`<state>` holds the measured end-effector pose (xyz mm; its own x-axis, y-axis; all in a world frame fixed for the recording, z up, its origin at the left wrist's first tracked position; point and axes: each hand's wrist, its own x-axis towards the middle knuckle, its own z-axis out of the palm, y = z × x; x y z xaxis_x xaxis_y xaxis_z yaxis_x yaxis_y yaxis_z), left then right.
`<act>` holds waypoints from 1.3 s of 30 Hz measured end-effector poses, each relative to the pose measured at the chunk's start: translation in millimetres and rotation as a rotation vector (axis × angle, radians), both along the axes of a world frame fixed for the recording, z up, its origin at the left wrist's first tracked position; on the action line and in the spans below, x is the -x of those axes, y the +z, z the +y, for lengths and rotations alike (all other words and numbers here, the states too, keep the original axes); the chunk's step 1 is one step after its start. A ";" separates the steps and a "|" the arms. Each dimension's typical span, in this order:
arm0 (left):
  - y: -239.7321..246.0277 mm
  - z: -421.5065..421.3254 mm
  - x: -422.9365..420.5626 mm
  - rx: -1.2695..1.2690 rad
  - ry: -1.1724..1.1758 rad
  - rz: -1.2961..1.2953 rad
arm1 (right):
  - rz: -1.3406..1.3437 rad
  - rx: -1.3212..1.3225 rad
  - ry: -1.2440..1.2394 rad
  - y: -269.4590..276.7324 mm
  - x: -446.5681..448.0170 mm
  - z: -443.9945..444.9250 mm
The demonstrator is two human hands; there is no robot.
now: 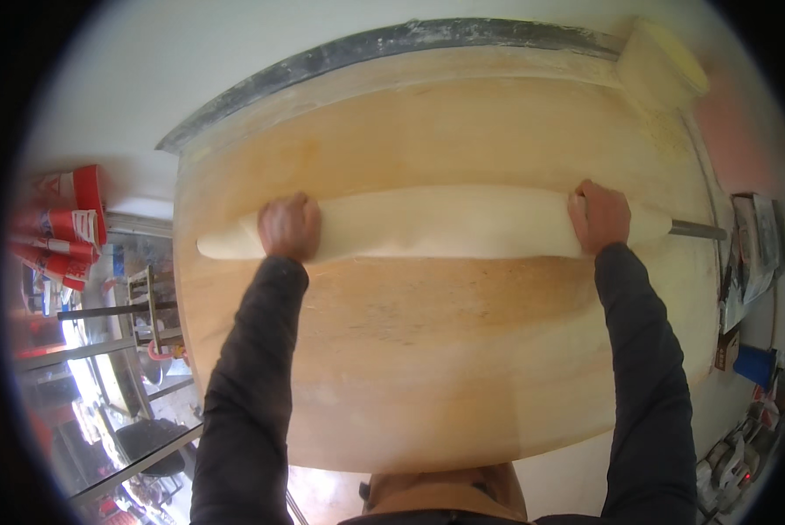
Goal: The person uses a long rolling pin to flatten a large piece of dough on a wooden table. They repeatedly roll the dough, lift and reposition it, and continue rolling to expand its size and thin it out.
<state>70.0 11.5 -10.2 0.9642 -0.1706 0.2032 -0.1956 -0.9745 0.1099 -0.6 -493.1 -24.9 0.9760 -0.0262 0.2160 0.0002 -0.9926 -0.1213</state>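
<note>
A long pale roll of dough lies across the wooden board. It is wrapped around a rod, and the rod's dark end sticks out at the right. My left hand, curled and slightly blurred, grips the roll toward its left end. Near the right end, my right hand is closed over it the same way. The dough tapers past both hands, and its left tip rests near the board's left side. Whatever lies under my palms is hidden.
A dark, flour-dusted strip edges the board's back. A pale, powder-coated tub stands at the back right corner, with yellowish powder beside it. Red and white printed bags sit beyond the left edge. Papers or plastic packets line the right side.
</note>
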 end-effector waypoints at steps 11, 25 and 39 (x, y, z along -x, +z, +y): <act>21.9 1.5 151.8 -0.074 0.155 0.297 | 0.306 0.020 -0.073 27.0 145.5 36.0; 9.0 5.2 138.0 -0.050 -0.040 -0.373 | 0.023 0.190 -0.021 22.1 122.6 30.3; -4.8 13.3 85.1 0.081 0.074 0.005 | 0.117 -0.046 -0.099 12.4 76.9 8.6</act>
